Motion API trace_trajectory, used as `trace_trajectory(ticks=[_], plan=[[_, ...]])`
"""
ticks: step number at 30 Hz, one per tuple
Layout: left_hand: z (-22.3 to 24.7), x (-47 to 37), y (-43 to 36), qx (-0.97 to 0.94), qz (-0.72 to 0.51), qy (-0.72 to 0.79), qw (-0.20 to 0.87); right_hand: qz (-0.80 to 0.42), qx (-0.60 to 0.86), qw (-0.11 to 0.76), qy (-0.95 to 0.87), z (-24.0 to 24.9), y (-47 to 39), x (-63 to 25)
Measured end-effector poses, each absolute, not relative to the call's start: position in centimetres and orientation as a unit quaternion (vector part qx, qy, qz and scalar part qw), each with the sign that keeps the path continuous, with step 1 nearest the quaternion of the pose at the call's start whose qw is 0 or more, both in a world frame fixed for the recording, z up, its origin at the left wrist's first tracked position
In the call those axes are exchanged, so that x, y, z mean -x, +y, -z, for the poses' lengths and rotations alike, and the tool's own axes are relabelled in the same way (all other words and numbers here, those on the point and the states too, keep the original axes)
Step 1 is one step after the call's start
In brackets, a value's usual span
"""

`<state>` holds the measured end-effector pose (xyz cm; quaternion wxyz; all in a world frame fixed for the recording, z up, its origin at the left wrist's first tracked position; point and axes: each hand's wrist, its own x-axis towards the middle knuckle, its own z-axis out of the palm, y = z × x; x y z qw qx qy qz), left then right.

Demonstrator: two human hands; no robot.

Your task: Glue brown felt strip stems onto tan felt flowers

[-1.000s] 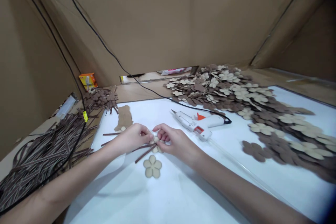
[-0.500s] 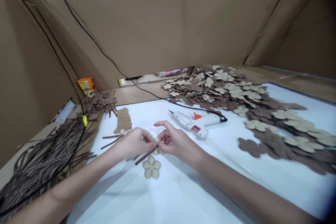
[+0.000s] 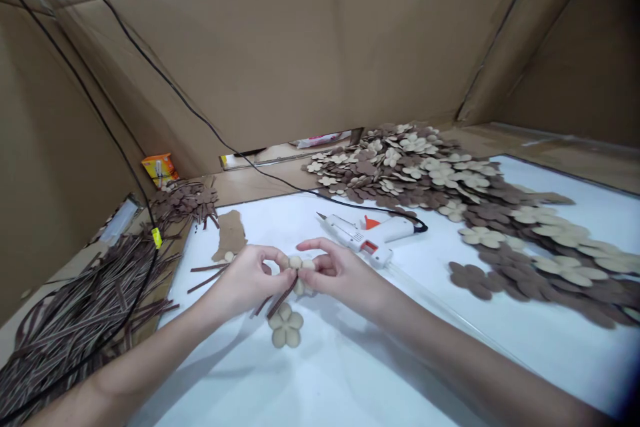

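Note:
My left hand [image 3: 253, 278] and my right hand [image 3: 339, 271] meet over the white board, thumbs and fingers pinching a beige fabric flower [image 3: 303, 285] between them. Dark brown strips [image 3: 283, 296] hang from the flower's middle, down and to the left. Fingertips hide part of the join. Just below lies a second beige flower [image 3: 285, 325], flat on the board. Behind my left hand, another beige piece [image 3: 229, 257] with brown strips [image 3: 209, 269] is partly covered. A white glue gun [image 3: 367, 240] with an orange trigger rests beyond my right hand.
A large heap of brown and beige flowers [image 3: 430, 170] spreads along the back right. Brown strips [image 3: 95, 320] pile up at left. A black cord [image 3: 200, 117] crosses to the glue gun. Cardboard walls [image 3: 240, 47] enclose the white board [image 3: 350, 367]; an orange box [image 3: 160, 168] stands back left.
Both hands have tilted the held flower so more of its petals show, and its strips point more steeply down. The whole view has shifted slightly.

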<state>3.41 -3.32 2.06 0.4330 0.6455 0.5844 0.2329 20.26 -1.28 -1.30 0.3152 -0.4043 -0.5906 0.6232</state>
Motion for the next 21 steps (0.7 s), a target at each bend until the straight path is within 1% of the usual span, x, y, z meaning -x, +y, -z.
trace_trajectory(ticks=[2,4,7,11,14,18,21], plan=[[-2.2,-3.6,-3.6,-0.636,-0.266,0.589,0.422,-0.615,0.409,0.300,-0.604,1.2,-1.4,-20.2],[-2.3,-3.8,-3.9,-0.623,-0.290,0.604,0.403,-0.600,0.406,0.304,-0.619,1.1,-1.7,-20.1],[-2.3,-4.2,-4.3,-0.604,-0.334,0.611,0.387,-0.584,0.402,0.342,-0.616,0.8,-2.0,-19.9],[-2.2,-4.7,-4.6,-0.565,-0.371,0.610,0.413,-0.580,0.409,0.377,-0.595,0.5,-2.2,-19.7],[-2.2,-4.5,-4.5,-0.552,-0.359,0.615,0.434,-0.590,0.406,0.383,-0.584,0.5,-2.0,-19.7],[-2.7,-3.6,-3.9,-0.618,-0.283,0.579,0.450,-0.612,0.394,0.372,-0.577,0.5,-1.9,-19.8],[-3.1,-3.1,-3.7,-0.663,-0.246,0.568,0.421,-0.627,0.384,0.365,-0.571,0.7,-1.8,-19.8]])
